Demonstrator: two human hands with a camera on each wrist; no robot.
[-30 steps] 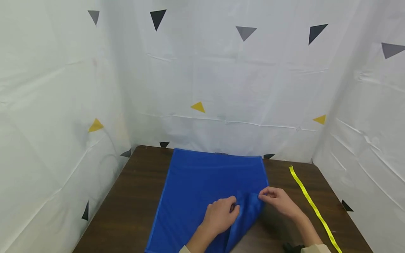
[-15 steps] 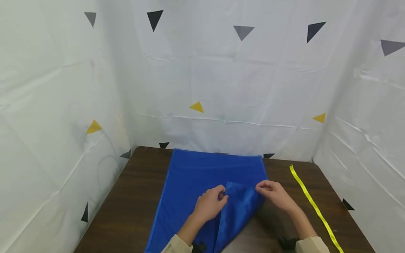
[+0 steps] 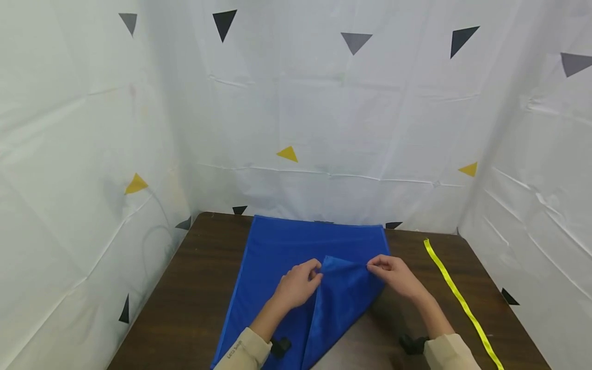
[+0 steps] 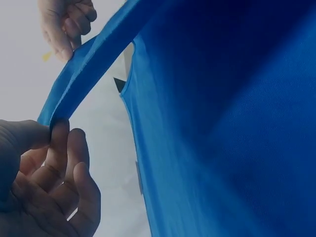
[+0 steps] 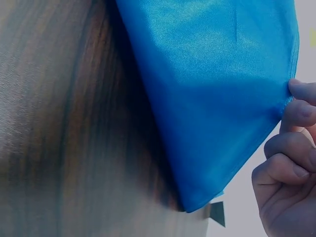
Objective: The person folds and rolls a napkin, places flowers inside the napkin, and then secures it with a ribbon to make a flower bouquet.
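A blue satin-like cloth [image 3: 287,244] lies on the dark wooden table, its near right part lifted and folded over toward the left. My left hand [image 3: 297,283] pinches the corner of the lifted flap between thumb and index finger; in the left wrist view the other fingers [image 4: 86,192] are loosely bent below the edge. With thumb and index finger my right hand [image 3: 393,275] pinches the flap's hemmed top edge, to the right of the left hand. That edge runs between both hands, and in the right wrist view the flap [image 5: 212,108] slopes down to a fold near the table.
A yellow ribbon-like strip [image 3: 455,293] lies lengthwise along the right side of the wooden table [image 3: 185,288]. White sheets [image 3: 324,103] with grey, black and yellow triangles stand behind and on both sides. Dark wrist devices sit near both beige sleeves [image 3: 247,349].
Both hands have moved left and away from the body, drawing the cloth's lifted flap farther over. The flap now covers more of the cloth; the yellow strip stays put.
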